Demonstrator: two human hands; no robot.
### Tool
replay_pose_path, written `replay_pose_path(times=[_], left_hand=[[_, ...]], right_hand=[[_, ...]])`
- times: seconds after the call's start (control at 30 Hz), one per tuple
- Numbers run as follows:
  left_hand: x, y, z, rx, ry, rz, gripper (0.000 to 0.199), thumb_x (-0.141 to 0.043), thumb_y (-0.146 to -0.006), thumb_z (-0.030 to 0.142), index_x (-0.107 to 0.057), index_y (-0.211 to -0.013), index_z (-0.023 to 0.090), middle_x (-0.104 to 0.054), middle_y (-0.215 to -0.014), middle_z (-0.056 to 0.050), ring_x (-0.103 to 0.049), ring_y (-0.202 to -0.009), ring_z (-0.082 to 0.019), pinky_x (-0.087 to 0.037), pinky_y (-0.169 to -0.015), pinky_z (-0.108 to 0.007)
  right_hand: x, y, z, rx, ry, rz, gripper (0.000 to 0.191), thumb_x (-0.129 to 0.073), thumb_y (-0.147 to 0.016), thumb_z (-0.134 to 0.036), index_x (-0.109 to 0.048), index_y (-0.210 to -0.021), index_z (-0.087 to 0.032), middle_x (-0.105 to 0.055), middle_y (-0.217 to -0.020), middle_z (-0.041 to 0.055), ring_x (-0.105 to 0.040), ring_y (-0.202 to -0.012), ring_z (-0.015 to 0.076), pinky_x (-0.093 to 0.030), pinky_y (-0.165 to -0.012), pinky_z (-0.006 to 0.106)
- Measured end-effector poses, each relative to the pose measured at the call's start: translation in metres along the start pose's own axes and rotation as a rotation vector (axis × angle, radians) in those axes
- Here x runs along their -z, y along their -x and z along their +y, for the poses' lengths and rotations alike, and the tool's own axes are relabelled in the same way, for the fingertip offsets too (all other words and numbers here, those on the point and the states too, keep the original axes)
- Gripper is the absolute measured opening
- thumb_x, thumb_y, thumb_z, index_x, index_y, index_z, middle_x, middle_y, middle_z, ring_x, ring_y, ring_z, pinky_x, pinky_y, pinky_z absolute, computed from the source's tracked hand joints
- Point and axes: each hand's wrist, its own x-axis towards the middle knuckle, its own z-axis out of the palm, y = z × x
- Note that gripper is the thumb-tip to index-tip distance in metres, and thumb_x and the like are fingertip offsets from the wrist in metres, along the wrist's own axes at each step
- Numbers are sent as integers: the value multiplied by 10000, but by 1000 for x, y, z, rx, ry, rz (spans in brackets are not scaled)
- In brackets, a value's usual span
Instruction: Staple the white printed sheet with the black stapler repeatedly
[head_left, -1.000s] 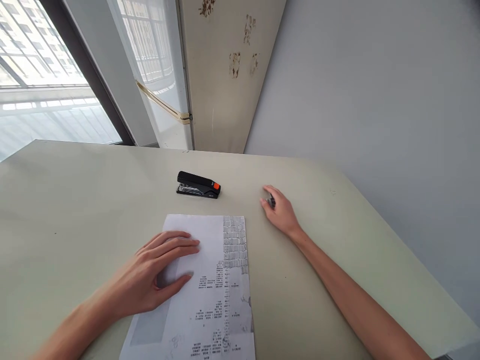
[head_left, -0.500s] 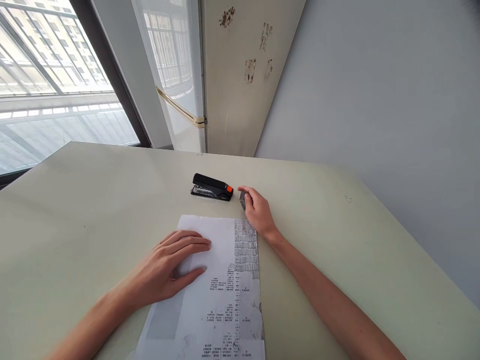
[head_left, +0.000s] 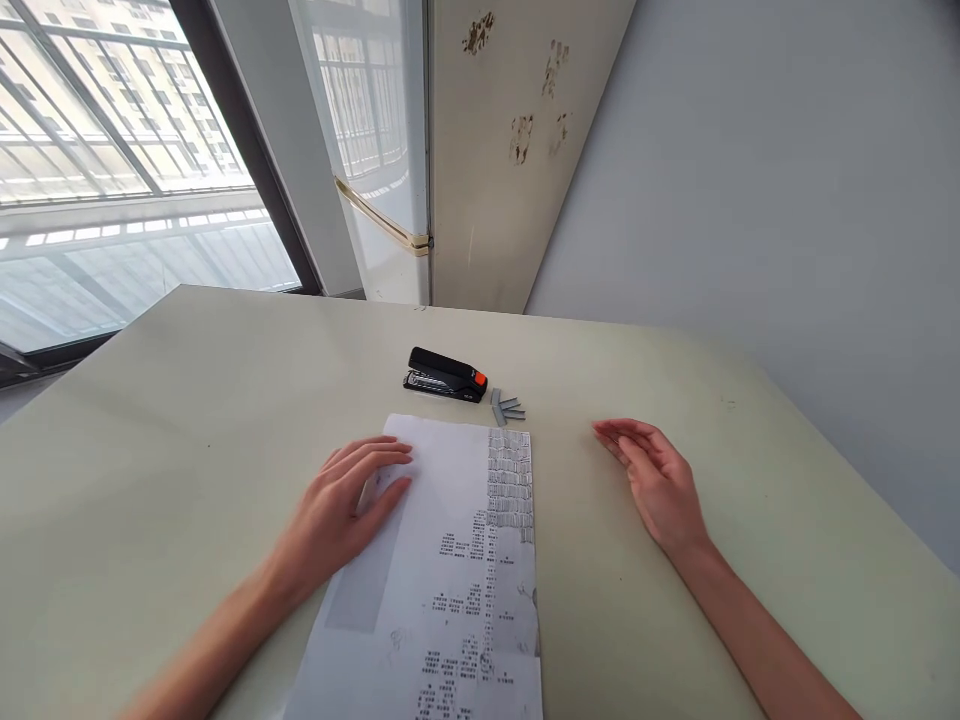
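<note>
A printed white sheet [head_left: 450,560] lies on the pale table, with dense staple-like marks at its upper right corner. My left hand [head_left: 341,505] rests on the sheet's left edge, fingers extended and slightly apart. Beyond the sheet stands a black stapler [head_left: 445,376] with an orange-red end. Several grey staple strips [head_left: 505,406] lie loosely just right of it, near the sheet's top edge. My right hand [head_left: 660,480] is over the table to the right of the sheet, its fingers curled and held together; whether anything small is between them is hidden.
The table [head_left: 247,380] extends to both sides. Behind it stand a refrigerator [head_left: 487,220] with a gold handle [head_left: 382,218] and a grey wall [head_left: 750,180]. A window [head_left: 112,180] with railings outside is at the left.
My right hand has let go of the grey staple strips, now left beside the stapler, and moved right and nearer. The view has shifted slightly left; my left hand stays on the sheet.
</note>
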Motion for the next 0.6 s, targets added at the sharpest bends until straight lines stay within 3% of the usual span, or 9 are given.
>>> replay_pose_path(times=[0.1,0.2,0.3,0.47,0.6], left_hand=[[5,-1,-9,-53,-181,-31,295,-756,-918,453,-778,-1174,308,-741,-1323,-45,-635,-1303,-334,-445,-1181,-502],[8,-2,-21,-198,-464,-95,546,-748,-889,580,-670,-1368,329,-627,-1515,-36,-504,-1456,-383,-363,-1229,-602],[8,-3,-29,-244,-604,-111,710,-716,-886,656,-554,-1495,330,-518,-1620,-35,-429,-1517,-391,-296,-1265,-629],[7,0,-27,-170,-631,-103,709,-667,-907,697,-543,-1497,324,-506,-1630,-35,-423,-1522,-381,-333,-1250,-617],[10,1,-25,-91,-529,-115,684,-623,-942,691,-519,-1518,335,-489,-1642,-31,-407,-1534,-359,-374,-1231,-592]], right_hand=[[0,1,-6,-37,43,-10,193,-687,-965,-425,-727,-1053,-257,-753,-1119,75,-728,-1086,261,-573,-1065,508],[-6,0,-12,-40,112,-46,183,-696,-962,-433,-736,-1020,-263,-745,-1068,67,-712,-991,238,-607,-953,454],[-8,2,-15,-36,135,-69,195,-681,-970,-447,-732,-1016,-265,-738,-1045,70,-697,-949,232,-613,-869,423],[-7,5,-13,-27,147,-94,174,-673,-970,-425,-723,-1005,-262,-732,-1032,62,-684,-920,216,-594,-834,395],[-6,6,-10,-18,149,-113,169,-668,-961,-411,-717,-1007,-256,-736,-1024,61,-686,-904,211,-578,-820,384]])
